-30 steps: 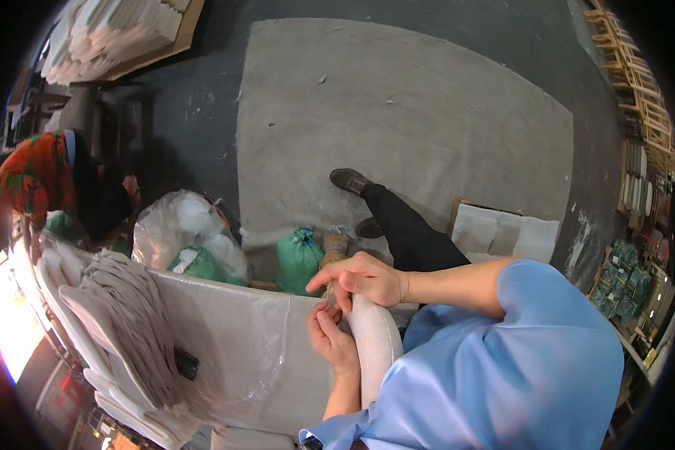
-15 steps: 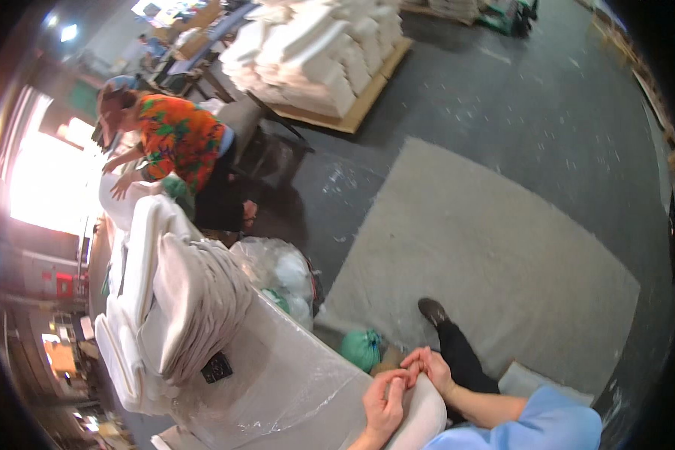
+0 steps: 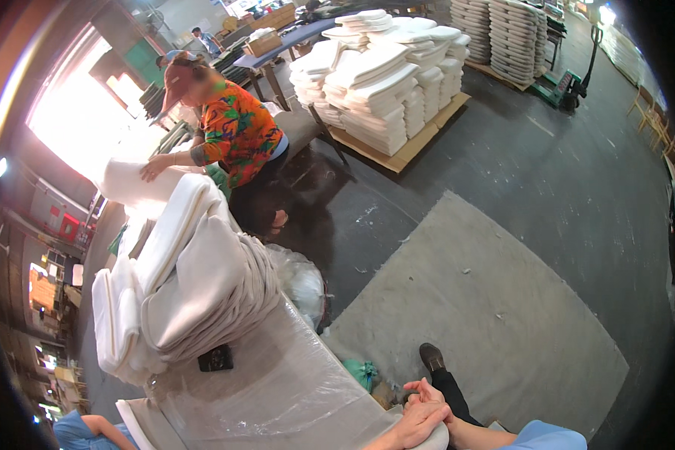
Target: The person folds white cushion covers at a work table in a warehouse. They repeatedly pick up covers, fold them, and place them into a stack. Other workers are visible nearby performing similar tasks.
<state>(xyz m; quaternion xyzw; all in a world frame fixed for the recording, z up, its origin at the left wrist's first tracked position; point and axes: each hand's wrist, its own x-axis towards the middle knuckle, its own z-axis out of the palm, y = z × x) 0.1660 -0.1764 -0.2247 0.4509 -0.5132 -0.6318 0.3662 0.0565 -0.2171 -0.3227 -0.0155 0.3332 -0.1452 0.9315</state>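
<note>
My left hand (image 3: 424,420) lies across my right hand (image 3: 421,391) at the lower edge, the two touching. The left fingers are laid out flat over the right hand. The visible right fingers are loosely bent and apart. I see nothing held in either hand. Under them is the rounded end of a white padded piece (image 3: 435,441). Left of the hands stretches a table under clear plastic sheeting (image 3: 300,382). A stack of white and light grey folded pads (image 3: 210,292) stands on it, with a small black object (image 3: 216,358) at its foot.
A person in an orange patterned shirt (image 3: 240,127) touches a white pad beyond the stack. Another blue sleeve (image 3: 75,431) shows at lower left. White pads (image 3: 390,82) sit on cardboard, near a green pallet jack (image 3: 566,90). A green bag (image 3: 361,373) and grey floor mat (image 3: 495,300) lie below.
The view has shifted, so the scene sits lower and further right. My left hand has moved from fingertip contact to lie over the right. The person in orange has straightened a little.
</note>
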